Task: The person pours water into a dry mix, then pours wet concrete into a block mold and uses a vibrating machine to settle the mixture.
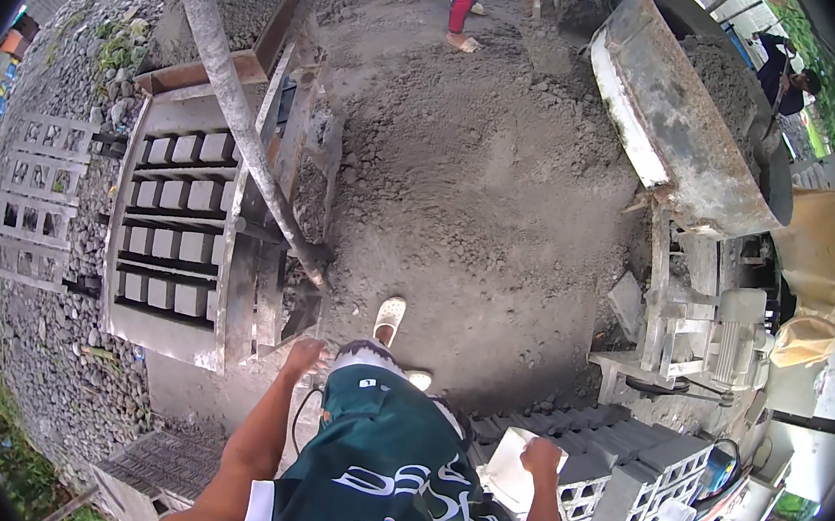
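Note:
My left hand [307,357] hangs at my side near the lower right corner of a wooden-framed block mould [228,272]. Its fingers are loosely bent and slightly apart, with nothing seen in them. Grey concrete shapes [173,195] stand in rows inside the mould. On the other side of my body, my right hand [542,456] is closed at the upper edge of a pale, box-like container [509,462]. My fingers partly hide that edge. Right behind it are stacked grey hollow blocks [653,474].
A long pole [225,66] slants across the mould. At the upper right stands a rusty metal trough [678,115] above a wooden frame with a motor [740,337]. Loose grey sand [464,195] covers the ground ahead. One person [464,9] stands at the far end, another [785,80] beyond the trough.

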`<control>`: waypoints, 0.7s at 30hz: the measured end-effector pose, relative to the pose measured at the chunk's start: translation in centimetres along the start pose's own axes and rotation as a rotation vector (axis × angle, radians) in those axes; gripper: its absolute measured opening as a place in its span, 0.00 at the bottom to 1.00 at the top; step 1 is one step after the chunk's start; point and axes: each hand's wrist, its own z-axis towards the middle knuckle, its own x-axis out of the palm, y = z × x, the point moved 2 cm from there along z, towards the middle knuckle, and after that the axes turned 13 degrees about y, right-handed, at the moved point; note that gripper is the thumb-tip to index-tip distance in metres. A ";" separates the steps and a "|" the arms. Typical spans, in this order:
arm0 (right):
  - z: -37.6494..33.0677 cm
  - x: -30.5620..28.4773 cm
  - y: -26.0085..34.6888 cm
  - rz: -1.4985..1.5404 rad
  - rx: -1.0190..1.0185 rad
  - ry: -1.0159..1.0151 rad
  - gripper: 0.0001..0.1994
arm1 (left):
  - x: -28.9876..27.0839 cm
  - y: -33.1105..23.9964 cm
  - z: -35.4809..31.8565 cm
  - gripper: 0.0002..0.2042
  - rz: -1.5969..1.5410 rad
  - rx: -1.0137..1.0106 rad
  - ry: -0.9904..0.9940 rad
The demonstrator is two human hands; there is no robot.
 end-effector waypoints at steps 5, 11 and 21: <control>-1.8 -19.5 6.3 0.113 -0.174 -0.352 0.10 | -1.0 3.7 0.3 0.20 -0.119 -0.031 -0.034; 2.9 -26.4 11.6 0.157 -0.401 -0.609 0.06 | -1.5 6.0 0.1 0.19 -0.163 -0.039 -0.037; 4.6 -17.6 14.9 0.387 -0.299 -0.718 0.07 | -2.2 6.6 -0.7 0.19 -0.120 -0.095 -0.056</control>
